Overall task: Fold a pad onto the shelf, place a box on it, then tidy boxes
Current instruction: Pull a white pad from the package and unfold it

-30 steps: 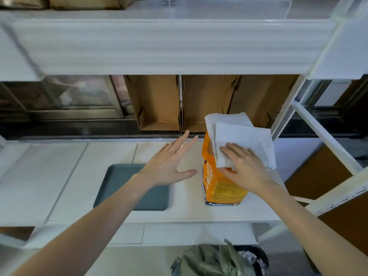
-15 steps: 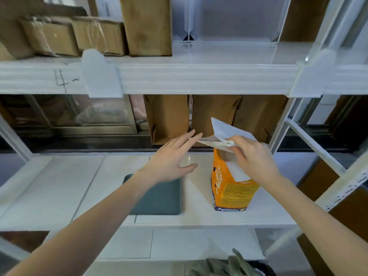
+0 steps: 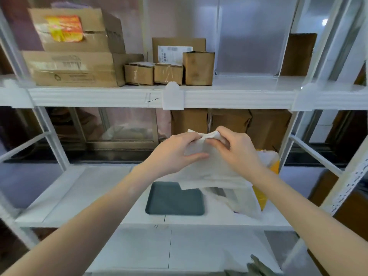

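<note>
A white pad hangs in the air above the middle shelf, held at its top edge by both hands. My left hand pinches the pad's upper left part. My right hand grips the bunched top edge beside it. The pad drapes down over an orange bag, hiding most of it. Cardboard boxes stand on the upper shelf: two large stacked ones, two small taped ones and an upright one.
A dark grey tray lies on the middle shelf below my hands. Open cardboard boxes stand at the back of that shelf. A clear plastic bin sits on the upper shelf at right. White shelf posts flank the bay.
The right hand lifted the pad off the orange bag, and the left hand came over and took hold of its top edge. My view tilted up, revealing the upper shelf's boxes.
</note>
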Demonstrator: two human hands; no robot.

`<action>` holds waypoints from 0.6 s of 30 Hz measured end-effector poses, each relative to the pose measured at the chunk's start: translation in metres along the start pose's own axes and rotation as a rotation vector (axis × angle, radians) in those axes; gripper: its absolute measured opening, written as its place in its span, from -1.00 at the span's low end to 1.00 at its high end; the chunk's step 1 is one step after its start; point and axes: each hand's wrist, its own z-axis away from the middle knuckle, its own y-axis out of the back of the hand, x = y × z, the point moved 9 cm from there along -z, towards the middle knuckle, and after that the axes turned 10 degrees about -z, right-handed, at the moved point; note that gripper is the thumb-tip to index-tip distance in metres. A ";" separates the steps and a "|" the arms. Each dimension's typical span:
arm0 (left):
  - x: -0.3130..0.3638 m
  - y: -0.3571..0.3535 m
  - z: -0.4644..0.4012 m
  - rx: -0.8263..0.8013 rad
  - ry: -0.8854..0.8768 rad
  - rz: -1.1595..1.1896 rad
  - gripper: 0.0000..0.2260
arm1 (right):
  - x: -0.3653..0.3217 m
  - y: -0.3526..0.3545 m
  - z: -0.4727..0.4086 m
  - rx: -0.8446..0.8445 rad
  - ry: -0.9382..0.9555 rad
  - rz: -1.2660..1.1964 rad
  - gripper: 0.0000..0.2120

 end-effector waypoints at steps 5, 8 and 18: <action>-0.011 0.032 0.040 -0.007 0.083 0.086 -0.81 | -0.039 -0.024 0.003 -0.056 -0.014 -0.092 -0.64; -0.019 0.048 0.058 -0.009 0.106 0.065 -0.81 | -0.052 -0.040 0.005 -0.166 -0.040 -0.147 -0.77; -0.062 0.068 0.090 0.045 0.175 0.174 -0.62 | -0.038 -0.072 0.040 -0.392 -0.272 -0.045 -0.66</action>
